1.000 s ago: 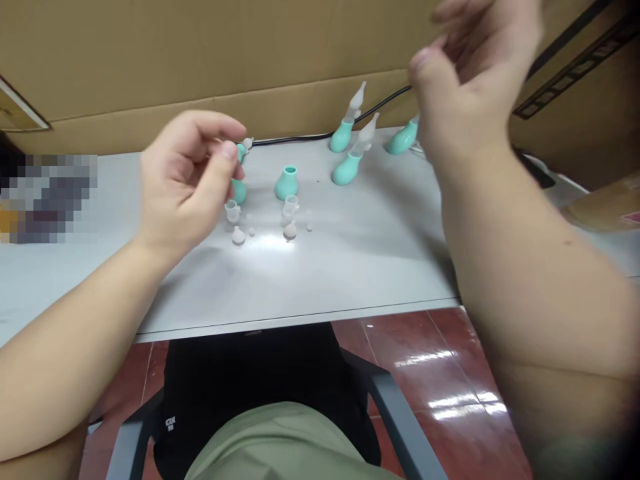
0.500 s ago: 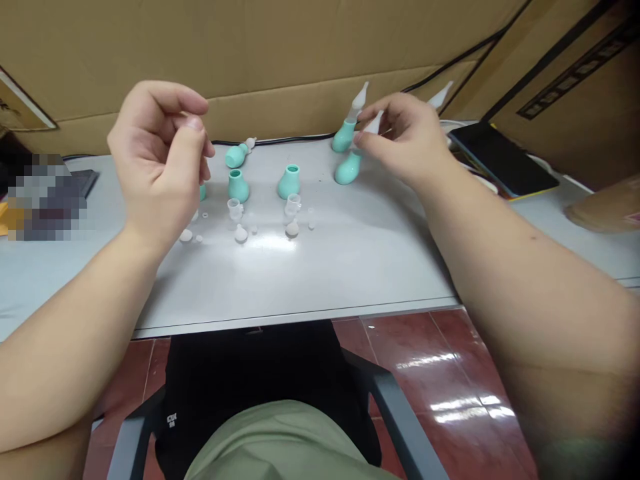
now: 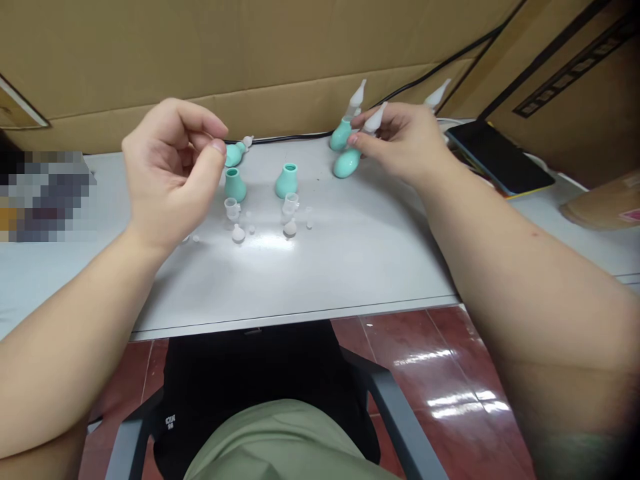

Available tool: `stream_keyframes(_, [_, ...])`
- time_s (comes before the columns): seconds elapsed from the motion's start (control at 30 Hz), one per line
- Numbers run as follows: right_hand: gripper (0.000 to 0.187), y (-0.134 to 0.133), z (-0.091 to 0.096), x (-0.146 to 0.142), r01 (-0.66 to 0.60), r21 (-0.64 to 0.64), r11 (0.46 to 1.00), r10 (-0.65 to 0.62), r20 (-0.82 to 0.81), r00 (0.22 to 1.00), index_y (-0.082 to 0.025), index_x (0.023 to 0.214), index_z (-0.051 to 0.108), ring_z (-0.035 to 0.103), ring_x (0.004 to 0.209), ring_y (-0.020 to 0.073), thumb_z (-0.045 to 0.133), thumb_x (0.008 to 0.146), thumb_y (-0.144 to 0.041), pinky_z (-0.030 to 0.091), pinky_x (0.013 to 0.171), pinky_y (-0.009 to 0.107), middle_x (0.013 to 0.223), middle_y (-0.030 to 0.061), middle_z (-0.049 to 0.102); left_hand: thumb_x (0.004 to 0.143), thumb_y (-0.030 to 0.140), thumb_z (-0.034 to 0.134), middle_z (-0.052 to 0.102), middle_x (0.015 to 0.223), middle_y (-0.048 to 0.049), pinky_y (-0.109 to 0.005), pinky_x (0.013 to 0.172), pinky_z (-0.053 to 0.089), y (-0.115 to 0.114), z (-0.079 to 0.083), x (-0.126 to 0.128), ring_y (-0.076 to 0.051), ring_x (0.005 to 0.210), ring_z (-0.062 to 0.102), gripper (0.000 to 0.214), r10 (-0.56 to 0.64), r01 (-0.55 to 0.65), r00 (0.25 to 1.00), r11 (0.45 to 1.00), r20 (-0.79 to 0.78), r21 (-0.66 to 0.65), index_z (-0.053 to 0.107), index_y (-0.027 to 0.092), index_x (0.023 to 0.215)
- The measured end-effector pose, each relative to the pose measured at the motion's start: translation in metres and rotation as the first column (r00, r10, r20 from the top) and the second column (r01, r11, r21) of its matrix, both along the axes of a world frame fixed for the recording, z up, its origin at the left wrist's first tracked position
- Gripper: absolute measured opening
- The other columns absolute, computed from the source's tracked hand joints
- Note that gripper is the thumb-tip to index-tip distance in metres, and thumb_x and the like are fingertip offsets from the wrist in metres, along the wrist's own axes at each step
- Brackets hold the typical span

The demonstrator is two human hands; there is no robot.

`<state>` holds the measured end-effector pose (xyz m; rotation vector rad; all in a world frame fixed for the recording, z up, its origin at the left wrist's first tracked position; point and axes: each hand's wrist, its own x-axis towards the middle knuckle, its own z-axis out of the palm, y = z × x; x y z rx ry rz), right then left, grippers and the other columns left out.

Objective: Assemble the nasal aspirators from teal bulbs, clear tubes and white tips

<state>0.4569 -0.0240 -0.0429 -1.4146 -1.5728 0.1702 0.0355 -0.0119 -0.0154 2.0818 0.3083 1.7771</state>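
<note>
Bulb (image 3: 346,164) below right-hand grip (image 3: 406,141), white nozzle (image 3: 375,119) above, left hand (image 3: 170,170) apart

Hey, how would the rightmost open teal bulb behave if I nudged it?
The teal bulb is probably light, since its open neck suggests a hollow body. Its rounded sides could let it roll if tipped. Its smooth sheen may feel slippery.

grey table (image 3: 320,283) | upright teal bulbs (image 3: 287,182) | clear cups (image 3: 291,203) | white tips (image 3: 239,233)
</note>
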Motion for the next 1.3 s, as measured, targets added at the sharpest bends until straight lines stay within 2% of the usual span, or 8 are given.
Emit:
stream_keyframes(0.07, [0.025, 0.001, 0.003, -0.002, 0.09, 0.008, 0.996, -0.09, -0.028, 0.996, -0.027, 0.117, 0.092, 0.08, 0.094, 0.0274, 0.113, 0.104, -0.027, 0.075, 0.111, 0.058, 0.104, 0.0042, 0.087, 0.113, 0.008, 0.088, 0.076, 0.094, 0.0002, -0.034, 0.078, 0.058, -0.02, 0.014, -0.004, -0.014, 0.082, 0.071, 0.017, 0.041, -0.079, 0.983, 0.974, -0.179, -0.214, 0.086, 0.025, 0.108])
stream_keyframes(0.13, [0.029, 0.004, 0.005, -0.004, 0.175, 0.037, 0.984, -0.173, -0.048, 0.984, -0.029, 0.116, 0.088, 0.08, 0.092, 0.0274, 0.111, 0.102, -0.019, 0.074, 0.107, 0.057, 0.105, 0.0037, 0.088, 0.109, -0.001, 0.086, 0.076, 0.089, 0.0013, -0.034, 0.076, 0.055, -0.038, 0.026, -0.008, -0.013, 0.079, 0.069, 0.027, 0.038, -0.082, 0.985, 0.96, -0.167, -0.269, 0.084, 0.024, 0.1])
stream_keyframes(0.6, [0.045, 0.013, -0.003, 0.0, 0.246, -0.081, 0.966, -0.242, 0.058, 0.969, -0.029, 0.115, 0.073, 0.066, 0.091, 0.024, 0.1, 0.096, 0.002, 0.065, 0.107, 0.046, 0.107, 0.0023, 0.082, 0.11, -0.008, 0.078, 0.072, 0.084, 0.0025, -0.035, 0.074, 0.052, -0.043, 0.036, -0.006, -0.012, 0.076, 0.067, 0.033, 0.03, -0.068, 0.991, 0.948, -0.127, -0.311, 0.082, 0.024, 0.101])
stream_keyframes(0.83, [0.05, 0.019, -0.008, 0.003, 0.25, -0.087, 0.964, -0.249, 0.017, 0.968, -0.03, 0.112, 0.072, 0.069, 0.087, 0.023, 0.104, 0.088, 0.001, 0.066, 0.094, 0.044, 0.105, 0.0026, 0.084, 0.106, 0.002, 0.096, 0.069, 0.082, 0.0034, -0.034, 0.069, 0.051, -0.039, 0.029, -0.005, -0.012, 0.073, 0.064, 0.027, -0.006, -0.015, 0.996, 0.968, -0.085, -0.249, 0.083, 0.025, 0.097])
stream_keyframes(1.03, [0.035, 0.018, -0.008, 0.003, 0.237, -0.068, 0.969, -0.241, -0.052, 0.969, -0.027, 0.111, 0.072, 0.078, 0.088, 0.0241, 0.099, 0.102, -0.007, 0.066, 0.087, 0.042, 0.107, 0.0083, 0.092, 0.112, 0.01, 0.094, 0.073, 0.087, 0.0007, -0.036, 0.073, 0.056, -0.033, 0.027, -0.009, -0.013, 0.077, 0.069, 0.02, -0.001, -0.052, 0.984, 0.957, -0.18, -0.285, 0.086, 0.025, 0.101])
stream_keyframes(1.1, [0.033, 0.016, -0.006, 0.004, 0.231, -0.054, 0.971, -0.234, -0.059, 0.97, -0.027, 0.109, 0.072, 0.08, 0.09, 0.0245, 0.098, 0.104, -0.007, 0.067, 0.089, 0.043, 0.108, 0.0086, 0.092, 0.114, 0.028, 0.1, 0.075, 0.089, -0.0011, -0.037, 0.069, 0.054, -0.021, 0.015, -0.001, -0.014, 0.078, 0.069, 0.013, -0.018, -0.017, 0.987, 0.976, -0.161, -0.215, 0.09, 0.026, 0.106])
stream_keyframes(1.2, [0.031, 0.014, -0.005, 0.009, 0.205, -0.04, 0.978, -0.206, -0.049, 0.977, -0.027, 0.107, 0.075, 0.08, 0.089, 0.0244, 0.1, 0.106, -0.009, 0.068, 0.091, 0.043, 0.109, 0.008, 0.091, 0.105, 0.08, 0.103, 0.056, 0.074, 0.0022, -0.038, 0.05, 0.026, -0.003, -0.002, 0.013, -0.011, 0.06, 0.041, 0.056, -0.063, 0.045, 0.97, 0.996, 0.233, 0.081, 0.089, 0.027, 0.101])
stream_keyframes(1.3, [0.028, 0.017, -0.012, 0.019, 0.147, -0.031, 0.989, -0.148, -0.011, 0.989, -0.029, 0.107, 0.074, 0.077, 0.088, 0.0234, 0.1, 0.109, -0.018, 0.068, 0.09, 0.043, 0.11, 0.0075, 0.09, 0.107, 0.053, 0.109, 0.065, 0.078, 0.0016, -0.036, 0.056, 0.039, -0.008, 0.004, 0.01, -0.012, 0.066, 0.055, 0.034, -0.029, 0.032, 0.997, 0.998, 0.069, -0.044, 0.089, 0.026, 0.104])
